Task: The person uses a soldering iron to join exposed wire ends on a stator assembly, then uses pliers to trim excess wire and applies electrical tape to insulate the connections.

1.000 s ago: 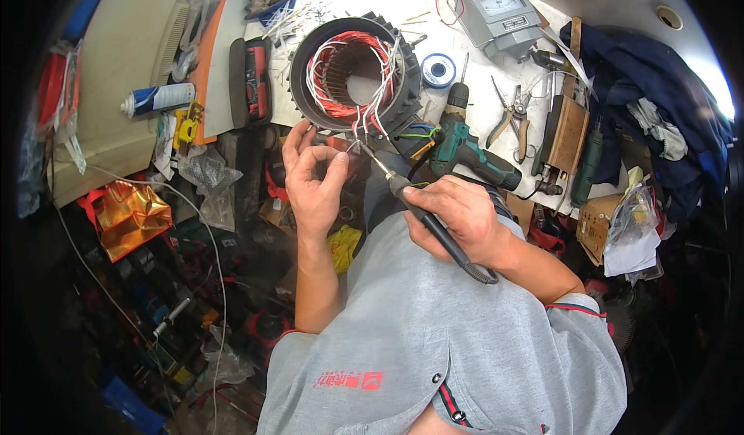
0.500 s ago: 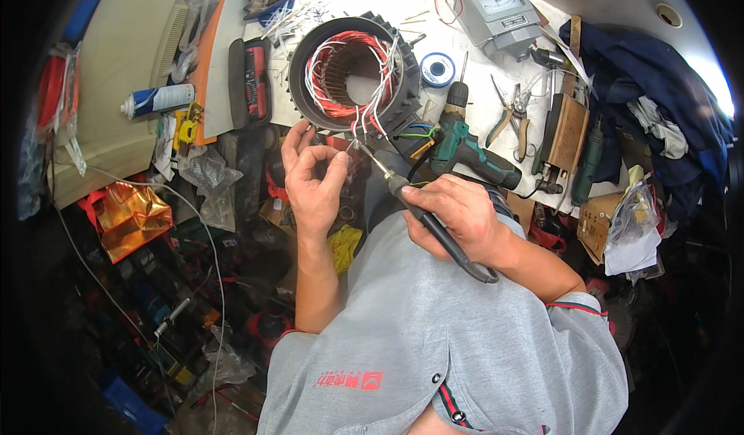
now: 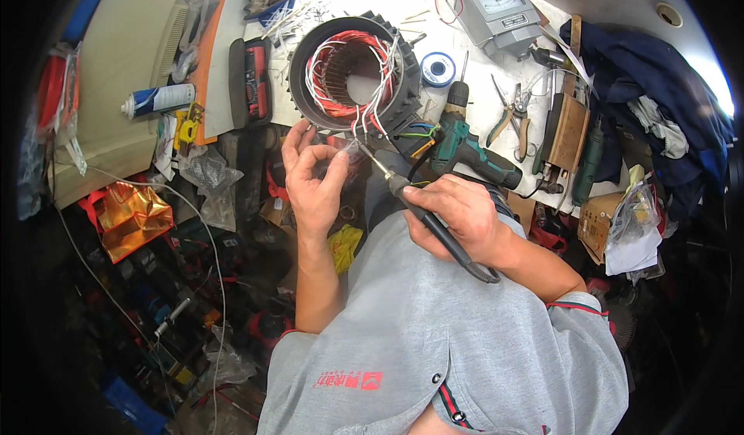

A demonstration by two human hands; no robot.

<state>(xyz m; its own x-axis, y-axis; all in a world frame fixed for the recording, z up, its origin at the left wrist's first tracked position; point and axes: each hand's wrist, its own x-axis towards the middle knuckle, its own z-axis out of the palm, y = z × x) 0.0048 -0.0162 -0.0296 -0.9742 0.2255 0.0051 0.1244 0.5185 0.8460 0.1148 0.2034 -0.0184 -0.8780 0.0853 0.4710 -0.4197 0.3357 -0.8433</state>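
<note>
My right hand (image 3: 457, 216) grips the black handle of a soldering iron (image 3: 434, 229) like a pen. The iron's metal tip points up and left at the white wire leads hanging from a motor stator (image 3: 298, 86). Red and white windings (image 3: 341, 111) line the stator, which lies on the bench with its open end toward me. Just left of the iron's tip is my left hand (image 3: 314, 179), its thumb and index finger bent together by the lead ends. Whatever those fingers pinch is too small to make out. Some faint haze hangs near the tip.
A solder spool (image 3: 438, 70), a green cordless drill (image 3: 469, 144), pliers (image 3: 510, 113) and a grey analogue meter (image 3: 496, 8) lie right of the stator. Left of it are a red multimeter (image 3: 256, 82) and a spray can (image 3: 159, 100). A cable (image 3: 209, 233) hangs at lower left.
Both hands and the soldering iron stay almost in place. The haze beside the iron's tip looks slightly thicker.
</note>
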